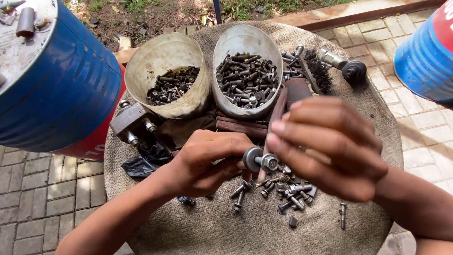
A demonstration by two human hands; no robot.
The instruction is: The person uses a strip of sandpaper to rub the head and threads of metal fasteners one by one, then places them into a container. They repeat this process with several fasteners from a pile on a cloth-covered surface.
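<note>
Nearest, loose bolts (283, 191) lie scattered on the sacking-covered bench (226, 226). Just above them the left hand (207, 163) has its grip closed on the head end of a bolt (259, 160), and the right hand (325, 146) pinches the nut end. The bolt's long axis lies roughly level, running left to right, washer end toward the left hand, nut toward the right. Behind the hands lie rusty bars (240, 126) and a black bag (144, 160); farther back two tubs (167, 75) of fasteners, a wire brush (316, 68) and blue drums (61, 89).
</note>
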